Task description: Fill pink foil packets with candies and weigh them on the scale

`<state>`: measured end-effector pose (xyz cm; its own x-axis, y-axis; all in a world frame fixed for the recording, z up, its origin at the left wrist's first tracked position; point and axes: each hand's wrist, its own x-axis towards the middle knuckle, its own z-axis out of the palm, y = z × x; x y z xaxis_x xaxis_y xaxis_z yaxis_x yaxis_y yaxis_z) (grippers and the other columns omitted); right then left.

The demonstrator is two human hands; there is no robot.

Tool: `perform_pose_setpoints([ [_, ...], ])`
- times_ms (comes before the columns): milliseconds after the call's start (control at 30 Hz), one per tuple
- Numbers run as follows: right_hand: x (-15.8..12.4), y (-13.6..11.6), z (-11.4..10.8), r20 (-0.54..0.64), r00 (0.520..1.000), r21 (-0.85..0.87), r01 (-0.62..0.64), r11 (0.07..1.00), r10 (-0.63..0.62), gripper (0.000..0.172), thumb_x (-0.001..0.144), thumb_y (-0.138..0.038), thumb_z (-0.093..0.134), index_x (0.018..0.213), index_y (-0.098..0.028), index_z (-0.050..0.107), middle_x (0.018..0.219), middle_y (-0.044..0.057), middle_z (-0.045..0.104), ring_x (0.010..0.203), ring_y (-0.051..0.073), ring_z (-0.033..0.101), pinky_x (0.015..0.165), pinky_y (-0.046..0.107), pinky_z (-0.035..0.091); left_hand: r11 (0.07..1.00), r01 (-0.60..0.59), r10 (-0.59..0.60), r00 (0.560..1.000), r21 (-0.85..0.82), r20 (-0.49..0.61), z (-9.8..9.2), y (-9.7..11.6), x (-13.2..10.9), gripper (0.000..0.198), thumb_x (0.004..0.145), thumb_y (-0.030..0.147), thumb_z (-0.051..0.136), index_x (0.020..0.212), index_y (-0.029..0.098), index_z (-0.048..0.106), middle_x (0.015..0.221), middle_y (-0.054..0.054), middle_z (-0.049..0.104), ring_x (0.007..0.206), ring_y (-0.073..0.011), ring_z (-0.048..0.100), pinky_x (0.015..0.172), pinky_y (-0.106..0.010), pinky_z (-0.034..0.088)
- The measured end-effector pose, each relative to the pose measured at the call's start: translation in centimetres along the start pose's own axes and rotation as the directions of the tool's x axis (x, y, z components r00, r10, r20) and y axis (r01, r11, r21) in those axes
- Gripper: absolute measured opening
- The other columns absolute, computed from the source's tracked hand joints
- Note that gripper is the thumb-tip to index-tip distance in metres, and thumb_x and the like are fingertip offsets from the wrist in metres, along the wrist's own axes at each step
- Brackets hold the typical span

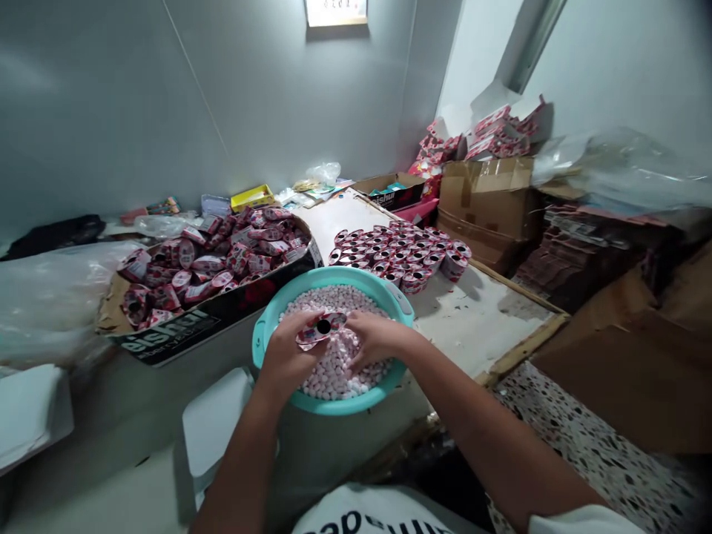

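Note:
A turquoise basin [261, 345] full of small pale pink pellets [334, 378] stands in front of me. Over it, my left hand [289, 352] is wrapped round a red-and-white patterned container [314, 334] with a dark round hole in its top. My right hand [375, 337] is at the container's right side, fingers curved down to the pellets; whether it holds any is hidden. Behind the basin, many similar containers [400, 252] stand close together on the white board. To the left, a black-sided carton [222, 315] is heaped with more red packs [239, 256].
White scales or lidded boxes [214, 423] sit left of the basin and at the far left. Brown cartons [483, 200] and clear plastic [623, 167] are stacked on the right. A small open box [389, 194] and a yellow tray [252, 197] lie by the wall.

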<state>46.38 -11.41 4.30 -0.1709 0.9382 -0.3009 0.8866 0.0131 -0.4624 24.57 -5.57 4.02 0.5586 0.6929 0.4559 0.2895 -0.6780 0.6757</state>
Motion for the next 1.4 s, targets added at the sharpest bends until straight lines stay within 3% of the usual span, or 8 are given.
perform_pose_setpoints([
  [167,-0.7,-0.4,0.0,-0.059,0.998,0.020,-0.011,1.000,0.012,0.091,0.059,-0.049,0.091,0.141,-0.029,0.058,0.127,0.007,0.059,0.110,0.024,0.060,0.088,0.026,0.048,0.993,0.002,0.007,0.997,0.115,-0.078,-0.2,-0.5,0.9,0.036,0.082,0.025,0.070,0.118,0.025,0.070,0.113,-0.007,0.073,0.104,-0.0259,0.067,0.093,-0.040,0.054],
  [267,-0.7,-0.6,-0.1,-0.075,0.996,0.061,-0.050,0.997,0.055,0.082,0.061,-0.051,0.089,0.134,-0.026,0.062,0.118,0.004,0.066,0.103,0.021,0.063,0.079,0.023,0.045,0.987,0.026,-0.011,0.995,0.160,-0.097,-0.1,-0.5,0.9,0.038,0.080,0.023,0.067,0.118,0.024,0.072,0.111,-0.006,0.073,0.103,-0.0261,0.065,0.094,-0.040,0.052],
  [367,-0.2,-0.5,-0.2,-0.061,0.994,0.048,-0.090,0.995,0.092,0.080,0.061,-0.053,0.088,0.132,-0.024,0.065,0.110,0.004,0.070,0.096,0.021,0.064,0.074,0.024,0.044,0.970,0.033,-0.012,0.996,0.239,-0.090,0.1,-0.7,0.5,0.040,0.077,0.019,0.068,0.117,0.023,0.074,0.108,-0.005,0.073,0.100,-0.0268,0.063,0.094,-0.041,0.050],
  [533,0.7,-0.4,-0.7,-0.060,0.989,0.055,-0.134,0.989,0.137,0.071,0.059,-0.039,0.088,0.126,-0.023,0.069,0.111,0.002,0.070,0.093,0.019,0.064,0.070,0.022,0.043,0.942,0.034,-0.022,0.999,0.334,-0.039,0.3,-1.0,0.1,0.045,0.075,0.016,0.069,0.119,0.025,0.073,0.109,-0.006,0.071,0.100,-0.0286,0.060,0.091,-0.043,0.050],
  [767,1.1,-2.7,-4.9,-0.111,0.992,-0.006,-0.067,0.998,0.066,0.030,0.073,-0.026,0.078,0.103,-0.020,0.076,0.094,0.000,0.069,0.080,0.011,0.059,0.065,0.020,0.036,0.958,0.084,-0.086,0.996,0.274,-0.007,0.1,-0.4,0.0,0.042,0.076,0.014,0.072,0.117,0.025,0.074,0.108,-0.005,0.071,0.099,-0.0271,0.058,0.091,-0.041,0.048],
  [933,2.2,-5.5,-7.4,-0.029,0.999,-0.071,0.021,0.997,-0.024,0.033,0.072,-0.026,0.078,0.105,-0.020,0.076,0.084,-0.001,0.066,0.069,0.007,0.050,0.061,0.020,0.033,0.968,0.120,-0.125,0.992,0.222,0.008,-0.2,-0.1,-0.1,0.040,0.079,0.014,0.070,0.118,0.023,0.073,0.110,-0.005,0.071,0.101,-0.0259,0.059,0.091,-0.040,0.047],
  [1100,3.1,-7.6,-7.6,0.016,1.000,-0.157,0.018,0.988,-0.015,0.034,0.073,-0.030,0.078,0.104,-0.015,0.075,0.084,0.001,0.065,0.072,0.008,0.049,0.062,0.021,0.030,0.976,0.107,-0.106,0.994,0.192,-0.012,-0.2,-0.4,-0.2,0.048,0.076,0.009,0.069,0.121,0.023,0.072,0.112,-0.005,0.072,0.103,-0.0261,0.060,0.091,-0.039,0.048],
  [1400,3.3,-8.6,-8.4,0.040,0.995,-0.168,-0.083,0.982,0.091,0.042,0.071,-0.048,0.081,0.098,-0.016,0.073,0.073,-0.001,0.060,0.062,0.006,0.044,0.057,0.023,0.028,0.990,0.097,-0.094,0.995,0.099,-0.038,-0.3,-0.5,-0.1,0.044,0.076,0.009,0.069,0.118,0.021,0.071,0.111,-0.005,0.074,0.101,-0.0245,0.063,0.092,-0.037,0.048],
])
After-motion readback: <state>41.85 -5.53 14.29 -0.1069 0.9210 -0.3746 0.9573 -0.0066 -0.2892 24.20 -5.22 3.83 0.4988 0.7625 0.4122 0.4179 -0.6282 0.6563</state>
